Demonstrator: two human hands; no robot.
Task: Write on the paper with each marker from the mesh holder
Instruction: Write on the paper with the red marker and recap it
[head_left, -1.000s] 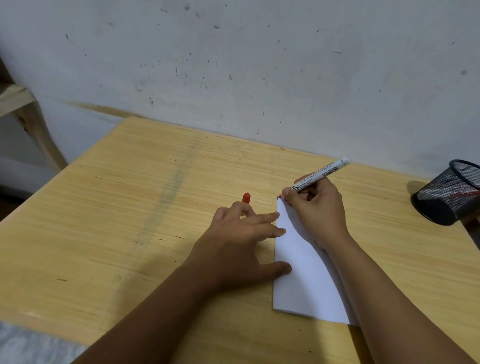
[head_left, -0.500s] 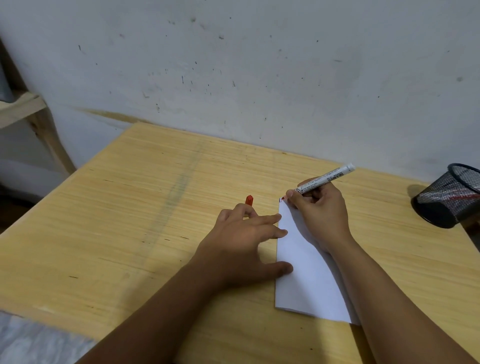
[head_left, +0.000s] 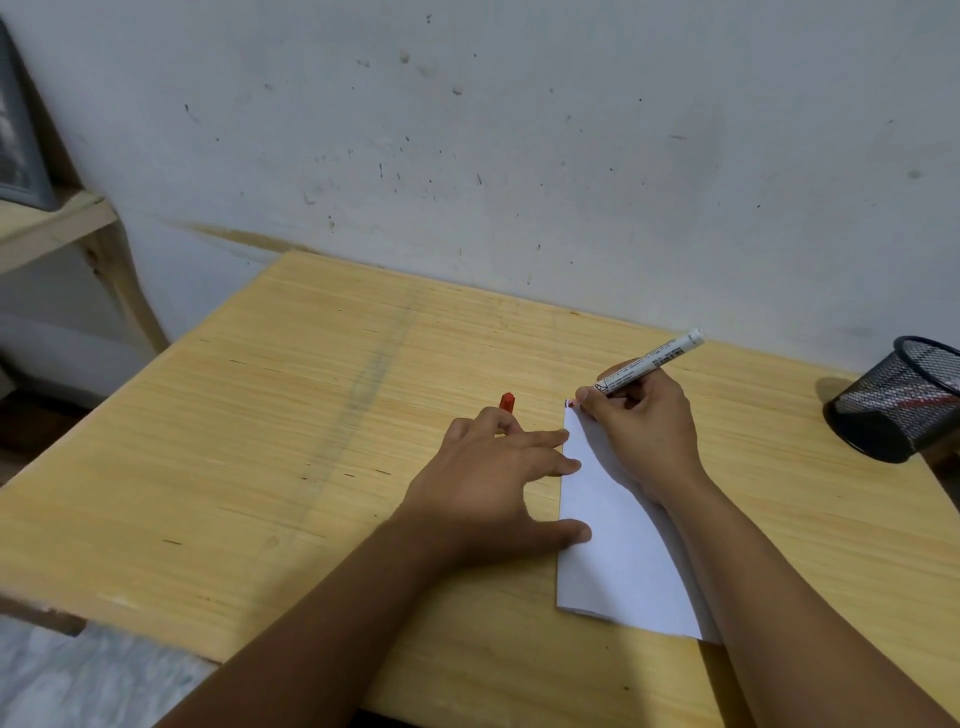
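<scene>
table (head_left: 311, 415) | right hand (head_left: 641, 431) grips marker (head_left: 649, 361) at paper (head_left: 623, 561) corner

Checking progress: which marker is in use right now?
The white-barrelled marker gripped in the right hand, tip at the paper's top corner; others sit in the mesh holder.

A wooden table (head_left: 311, 415) with a pale grain fills the middle of the view, a faint grey streak (head_left: 374, 374) running across its top from 12 toward 7 o'clock. Behind it, from 10 to 2 o'clock, stands a whitish wall (head_left: 519, 130) flecked with dark specks. At 9 o'clock a wooden shelf frame (head_left: 78, 228) carries a grey-framed object (head_left: 21, 140). At 7 o'clock lies mottled grey flooring (head_left: 62, 675).
</scene>
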